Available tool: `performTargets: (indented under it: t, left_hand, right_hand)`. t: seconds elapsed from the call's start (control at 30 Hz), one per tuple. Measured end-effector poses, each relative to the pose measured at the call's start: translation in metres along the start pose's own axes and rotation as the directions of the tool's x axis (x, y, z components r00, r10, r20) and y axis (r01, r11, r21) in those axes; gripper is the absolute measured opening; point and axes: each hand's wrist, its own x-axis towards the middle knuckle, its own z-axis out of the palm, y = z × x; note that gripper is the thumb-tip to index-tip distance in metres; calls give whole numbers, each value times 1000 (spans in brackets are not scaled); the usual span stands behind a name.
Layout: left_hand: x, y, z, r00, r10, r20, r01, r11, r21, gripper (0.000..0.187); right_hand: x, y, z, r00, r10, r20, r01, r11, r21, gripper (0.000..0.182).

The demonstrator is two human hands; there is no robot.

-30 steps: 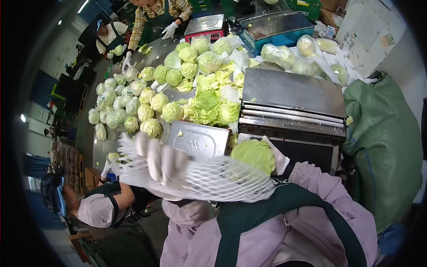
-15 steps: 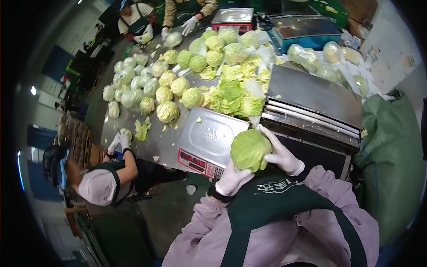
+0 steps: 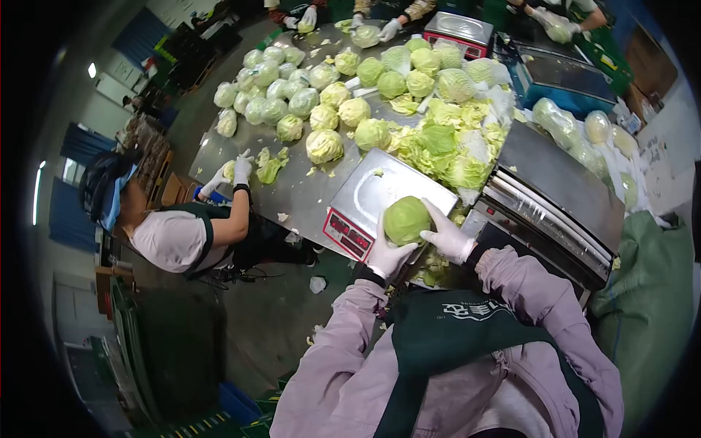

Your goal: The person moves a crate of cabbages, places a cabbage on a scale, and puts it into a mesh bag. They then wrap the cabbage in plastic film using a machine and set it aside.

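A round green cabbage [image 3: 407, 220] is held between my two gloved hands, over the front corner of a weighing scale [image 3: 423, 188]. My left hand [image 3: 389, 255] wraps its near left side, beside the scale's red display panel [image 3: 349, 233]. On the other side, my right hand [image 3: 451, 237] presses the cabbage with the thumb toward me and the fingers along its far edge. Loose green leaves [image 3: 438, 142] lie in a heap just behind the scale.
Unwrapped cabbages [image 3: 324, 146] and film-wrapped cabbages [image 3: 274, 111] cover the metal table's far side. A wrapping machine [image 3: 558, 197] stands at right, near a green sack [image 3: 642, 285]. A co-worker [image 3: 175, 237] trims at left; others work across the table, where another scale [image 3: 458, 33] sits.
My hands have carried the cabbage away from my chest, out over the scale's front corner. The view has shifted, showing another person at top right. The left co-worker's hands have moved.
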Motion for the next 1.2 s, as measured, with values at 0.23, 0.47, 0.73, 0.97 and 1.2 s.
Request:
performTargets:
  t: [0.23, 0.47, 0.73, 0.97, 1.2]
  left_hand:
    - [-31, 15, 6, 974, -10, -227, 26, 997, 70, 103]
    - [-74, 43, 22, 973, 148, -179, -102, 964, 244, 78]
    - [-57, 76, 56, 953, 296, 66, -290, 825, 484, 74]
    - [-63, 81, 54, 980, -15, 200, -63, 923, 380, 49]
    - [-62, 69, 49, 966, -181, 184, 113, 937, 330, 35]
  right_hand:
    - [-23, 21, 7, 960, 253, -123, -236, 962, 135, 74]
    - [-64, -26, 0, 963, 268, -14, -254, 927, 276, 48]
    - [-77, -63, 0, 987, 158, 17, -158, 963, 220, 19]
    - [-68, -73, -52, 913, 224, -342, -103, 936, 337, 20]
    - [-50, -108, -101, 658, 340, -672, 264, 732, 628, 29]
